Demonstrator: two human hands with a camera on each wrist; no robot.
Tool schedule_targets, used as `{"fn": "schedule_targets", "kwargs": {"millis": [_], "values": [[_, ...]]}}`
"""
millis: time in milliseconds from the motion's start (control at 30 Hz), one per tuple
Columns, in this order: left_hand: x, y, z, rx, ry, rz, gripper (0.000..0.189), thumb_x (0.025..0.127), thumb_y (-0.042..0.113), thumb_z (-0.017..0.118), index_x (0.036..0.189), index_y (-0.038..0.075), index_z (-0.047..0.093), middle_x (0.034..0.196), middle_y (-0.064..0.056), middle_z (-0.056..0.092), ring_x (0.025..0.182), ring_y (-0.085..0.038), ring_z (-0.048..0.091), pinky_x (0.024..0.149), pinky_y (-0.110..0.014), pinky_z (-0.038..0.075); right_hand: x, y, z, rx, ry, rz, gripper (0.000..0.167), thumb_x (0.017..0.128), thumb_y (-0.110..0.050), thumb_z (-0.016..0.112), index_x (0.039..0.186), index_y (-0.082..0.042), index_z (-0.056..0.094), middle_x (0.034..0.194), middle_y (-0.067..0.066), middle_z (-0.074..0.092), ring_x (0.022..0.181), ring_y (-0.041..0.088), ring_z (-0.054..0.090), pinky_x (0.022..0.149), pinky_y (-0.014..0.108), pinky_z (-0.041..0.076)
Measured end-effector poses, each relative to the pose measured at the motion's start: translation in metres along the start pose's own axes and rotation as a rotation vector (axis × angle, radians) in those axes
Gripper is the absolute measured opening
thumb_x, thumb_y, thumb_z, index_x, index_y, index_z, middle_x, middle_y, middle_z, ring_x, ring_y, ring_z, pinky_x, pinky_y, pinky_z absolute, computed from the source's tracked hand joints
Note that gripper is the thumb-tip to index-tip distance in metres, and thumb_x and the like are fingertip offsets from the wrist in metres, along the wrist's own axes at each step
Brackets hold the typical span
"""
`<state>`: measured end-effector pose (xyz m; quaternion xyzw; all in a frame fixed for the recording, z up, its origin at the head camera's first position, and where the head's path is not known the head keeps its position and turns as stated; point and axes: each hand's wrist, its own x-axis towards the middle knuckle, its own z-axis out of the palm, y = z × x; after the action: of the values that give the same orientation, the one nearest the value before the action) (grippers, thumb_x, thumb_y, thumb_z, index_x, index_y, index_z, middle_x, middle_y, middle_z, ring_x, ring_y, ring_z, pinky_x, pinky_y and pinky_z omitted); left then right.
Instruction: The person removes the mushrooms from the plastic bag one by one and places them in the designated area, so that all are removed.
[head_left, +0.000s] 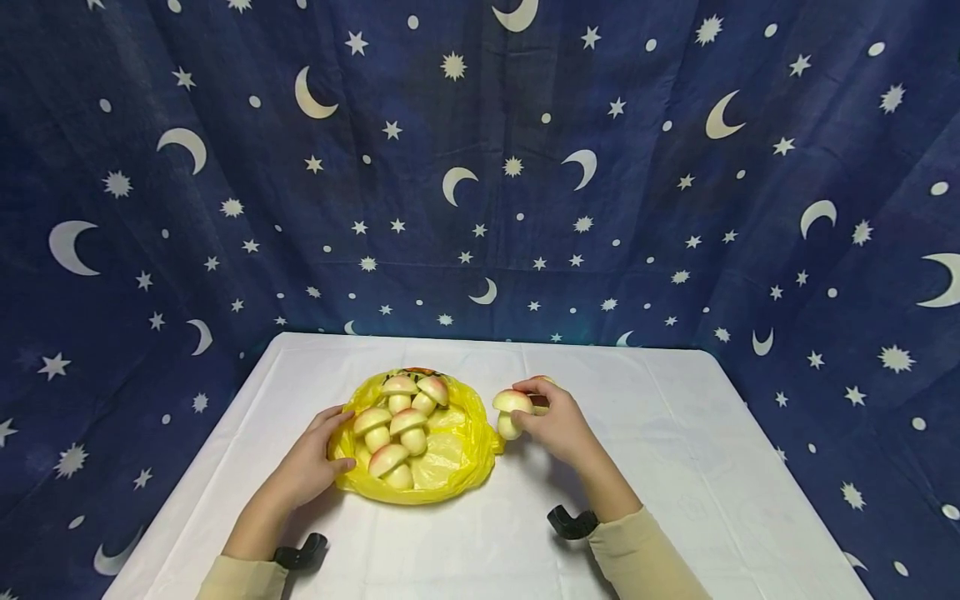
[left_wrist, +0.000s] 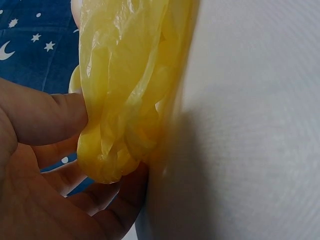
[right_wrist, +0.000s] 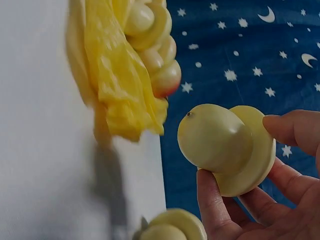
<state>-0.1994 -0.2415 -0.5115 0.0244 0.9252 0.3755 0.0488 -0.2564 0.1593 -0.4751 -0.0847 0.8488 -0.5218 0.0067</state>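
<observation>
Yellow bag [head_left: 446, 467] | five mushrooms [head_left: 408, 422] inside | right hand [head_left: 558, 423] holds another mushroom [head_left: 512, 403]

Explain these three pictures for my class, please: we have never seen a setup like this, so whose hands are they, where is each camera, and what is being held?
There is no robot here, just a person working bare-handed. The wide picture comes from a camera on the head, looking forward and down; the two close-ups come from cameras on the left and right wrists.

On the white table sits an open yellow bag with five mushrooms inside. The left hand grips the bag's edge. The right hand holds another mushroom beside the bag. One more shows partly near that hand. Behind everything hangs a blue cloth with moons and stars.
</observation>
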Motion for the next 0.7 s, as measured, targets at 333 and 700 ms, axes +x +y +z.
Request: {"fn": "schedule_targets", "kwargs": {"millis": [333, 700], "values": [[-0.001, 0.0, 0.0, -0.003, -0.005, -0.011, 0.078, 0.093, 0.005, 0.078, 0.162, 0.001, 0.042, 0.175, -0.021, 0.026, 0.162, -0.051, 0.026, 0.131, -0.068, 0.022, 0.006, 0.009, -0.034, -0.03, 0.047, 0.013, 0.04, 0.09, -0.012, 0.079, 0.13, -0.013, 0.073, 0.134, 0.01, 0.072, 0.125, 0.035, 0.067, 0.086, 0.03, 0.058], [-0.001, 0.002, -0.001, -0.003, -0.005, -0.01, 0.078, 0.094, 0.005, 0.077, 0.163, 0.001, 0.041, 0.175, -0.021, 0.026, 0.162, -0.051, 0.026, 0.131, -0.068, 0.023, 0.01, 0.021, -0.066, -0.083, 0.061, 0.028, 0.046, 0.093, -0.015, 0.079, 0.136, -0.007, 0.069, 0.142, 0.018, 0.068, 0.131, 0.04, 0.065, 0.084, 0.027, 0.057]]}}
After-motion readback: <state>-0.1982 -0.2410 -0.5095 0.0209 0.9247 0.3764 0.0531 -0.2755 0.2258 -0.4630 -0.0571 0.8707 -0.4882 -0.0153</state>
